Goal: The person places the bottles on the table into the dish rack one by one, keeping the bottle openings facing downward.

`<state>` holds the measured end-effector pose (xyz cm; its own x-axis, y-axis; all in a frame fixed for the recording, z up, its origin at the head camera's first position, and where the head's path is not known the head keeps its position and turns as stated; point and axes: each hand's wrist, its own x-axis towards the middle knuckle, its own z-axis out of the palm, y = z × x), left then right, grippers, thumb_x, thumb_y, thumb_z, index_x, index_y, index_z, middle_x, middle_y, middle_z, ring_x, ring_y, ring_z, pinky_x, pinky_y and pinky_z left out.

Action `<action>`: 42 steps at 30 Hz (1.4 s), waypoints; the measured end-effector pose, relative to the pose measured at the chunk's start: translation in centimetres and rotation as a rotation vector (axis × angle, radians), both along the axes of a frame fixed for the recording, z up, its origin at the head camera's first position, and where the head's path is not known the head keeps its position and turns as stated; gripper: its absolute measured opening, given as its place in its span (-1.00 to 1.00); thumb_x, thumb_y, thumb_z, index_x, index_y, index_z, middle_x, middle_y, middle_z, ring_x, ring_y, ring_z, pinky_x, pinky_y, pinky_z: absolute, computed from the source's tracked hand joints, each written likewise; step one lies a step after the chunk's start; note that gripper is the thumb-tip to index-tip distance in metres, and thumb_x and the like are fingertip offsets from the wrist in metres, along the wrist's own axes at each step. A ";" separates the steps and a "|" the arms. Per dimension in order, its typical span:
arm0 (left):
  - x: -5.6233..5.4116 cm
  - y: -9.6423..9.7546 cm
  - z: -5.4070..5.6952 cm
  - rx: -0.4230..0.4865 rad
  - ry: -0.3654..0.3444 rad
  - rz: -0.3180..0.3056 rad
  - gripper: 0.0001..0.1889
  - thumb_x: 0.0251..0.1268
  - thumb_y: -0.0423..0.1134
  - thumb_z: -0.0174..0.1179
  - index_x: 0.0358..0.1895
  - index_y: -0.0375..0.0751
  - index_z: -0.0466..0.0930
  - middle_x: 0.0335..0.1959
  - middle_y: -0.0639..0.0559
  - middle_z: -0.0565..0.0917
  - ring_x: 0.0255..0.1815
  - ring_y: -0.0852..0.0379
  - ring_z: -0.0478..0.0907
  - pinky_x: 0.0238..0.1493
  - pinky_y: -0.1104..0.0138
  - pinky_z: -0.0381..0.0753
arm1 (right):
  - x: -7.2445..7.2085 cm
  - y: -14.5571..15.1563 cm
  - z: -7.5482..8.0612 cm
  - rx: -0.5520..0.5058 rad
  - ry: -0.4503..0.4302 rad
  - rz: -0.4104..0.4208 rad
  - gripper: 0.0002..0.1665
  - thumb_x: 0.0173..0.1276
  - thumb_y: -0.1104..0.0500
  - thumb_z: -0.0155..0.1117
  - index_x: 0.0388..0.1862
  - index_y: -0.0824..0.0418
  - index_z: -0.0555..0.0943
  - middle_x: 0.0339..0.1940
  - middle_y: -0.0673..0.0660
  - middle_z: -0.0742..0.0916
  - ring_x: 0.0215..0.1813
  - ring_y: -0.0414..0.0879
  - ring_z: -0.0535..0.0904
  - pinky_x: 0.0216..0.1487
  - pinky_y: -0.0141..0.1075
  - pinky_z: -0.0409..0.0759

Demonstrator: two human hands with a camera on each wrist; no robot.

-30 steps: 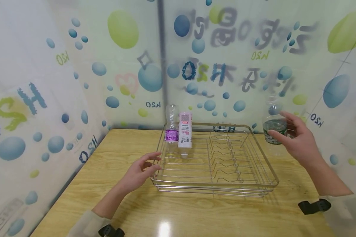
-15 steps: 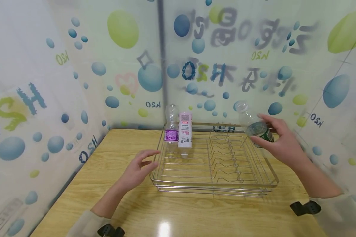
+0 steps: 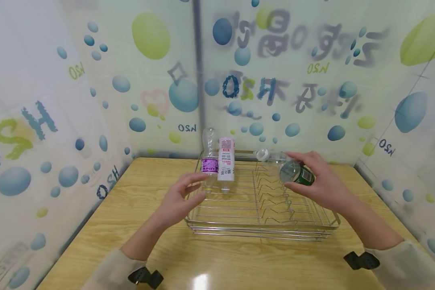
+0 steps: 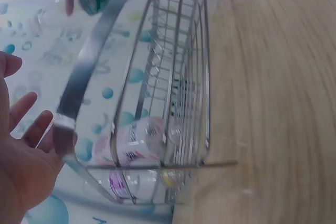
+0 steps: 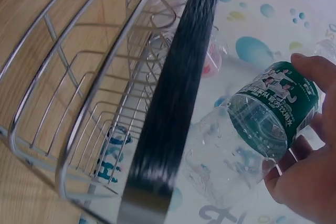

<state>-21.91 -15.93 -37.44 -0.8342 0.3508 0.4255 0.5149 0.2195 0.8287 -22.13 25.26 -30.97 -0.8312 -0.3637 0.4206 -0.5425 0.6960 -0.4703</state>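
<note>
My right hand (image 3: pixel 322 183) grips a clear plastic bottle (image 3: pixel 289 171) with a green label around its base half. The bottle is tipped nearly level, its mouth pointing left, over the right half of a wire dish rack (image 3: pixel 261 227). In the right wrist view, thumb and fingers wrap the green label (image 5: pixel 281 98). By the rack's left side, my left hand (image 3: pixel 181 201) has loosely spread fingers and holds nothing. Two bottles stand in the rack's back left: a clear bottle with a purple label (image 3: pixel 209 165) and a bottle with a white-pink label (image 3: pixel 226 161).
The rack stands on a wooden table (image 3: pixel 239 266), with wavy wire dividers (image 3: pixel 284 189) right of its middle. Behind and at both sides hang pale curtains (image 3: pixel 275 117) printed with blue and green bubbles.
My right hand has carried the green-labelled bottle left from beside the rack to over it, tipping it from upright to nearly level. My left hand has moved slightly right and up.
</note>
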 end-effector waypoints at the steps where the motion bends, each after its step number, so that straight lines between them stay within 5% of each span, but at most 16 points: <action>1: 0.0 0.4 0.3 0.008 -0.008 -0.018 -0.49 0.56 -0.35 0.32 0.51 -0.11 0.56 0.50 -0.13 0.52 0.58 -0.25 0.46 0.57 -0.06 0.55 | 0.1 -0.3 0.0 0.008 -0.006 0.010 -0.04 0.41 0.07 0.64 0.70 0.05 0.41 0.43 0.22 0.56 0.28 0.08 0.50 0.20 0.19 0.60; 7: -0.5 2.8 1.7 -0.016 -0.084 -0.077 -0.39 0.51 -0.26 0.40 0.56 0.04 0.49 0.55 -0.10 0.51 0.51 -0.15 0.57 0.42 0.01 0.72 | 0.4 -1.7 -0.6 0.051 -0.006 0.061 -0.10 0.38 0.04 0.67 0.63 0.02 0.49 0.44 0.18 0.61 0.26 0.09 0.60 0.14 0.14 0.66; 13: -1.4 4.8 2.2 -0.014 -0.155 -0.135 -0.28 0.44 -0.26 0.48 0.61 0.06 0.43 0.57 -0.14 0.49 0.47 -0.15 0.59 0.34 0.02 0.76 | 0.7 -3.1 -1.4 0.096 0.041 0.103 -0.11 0.28 0.07 0.74 0.55 -0.02 0.56 0.37 0.14 0.68 0.34 0.20 0.58 0.35 0.40 0.30; 16: -1.6 5.6 2.4 -0.042 -0.162 -0.146 -0.27 0.40 -0.23 0.53 0.58 0.09 0.46 0.56 -0.07 0.52 0.41 -0.17 0.60 0.28 0.09 0.80 | 0.7 -3.7 -1.6 0.116 0.057 0.117 -0.13 0.24 0.08 0.76 0.51 -0.02 0.59 0.32 0.11 0.71 0.28 0.16 0.61 0.34 0.36 0.27; 27: -1.6 7.7 2.5 -0.147 -0.043 -0.177 -0.35 0.34 -0.22 0.59 0.48 -0.03 0.61 0.44 -0.06 0.62 0.23 -0.10 0.71 -0.01 0.30 0.87 | 0.9 -4.8 -2.0 0.186 0.124 0.126 -0.15 0.18 0.03 0.79 0.46 0.00 0.64 0.21 0.10 0.74 0.26 0.14 0.62 0.32 0.32 0.36; 36: -1.7 7.8 2.4 -0.230 0.088 -0.122 -0.37 0.24 -0.21 0.65 0.39 -0.12 0.68 0.31 -0.04 0.75 0.19 -0.02 0.75 0.13 0.31 0.79 | 0.7 -5.0 -2.1 0.198 0.163 0.150 -0.14 0.16 0.01 0.80 0.44 0.01 0.65 0.23 0.10 0.74 0.25 0.12 0.64 0.35 0.30 0.37; 42: -1.7 7.3 2.1 -0.209 0.028 -0.104 -0.40 0.20 -0.19 0.68 0.31 -0.09 0.69 0.26 -0.05 0.76 0.17 -0.06 0.76 0.09 0.16 0.84 | 0.7 -4.4 -1.7 0.174 0.121 0.148 -0.12 0.20 0.02 0.78 0.49 0.03 0.62 0.31 0.14 0.72 0.33 0.19 0.60 0.33 0.35 0.33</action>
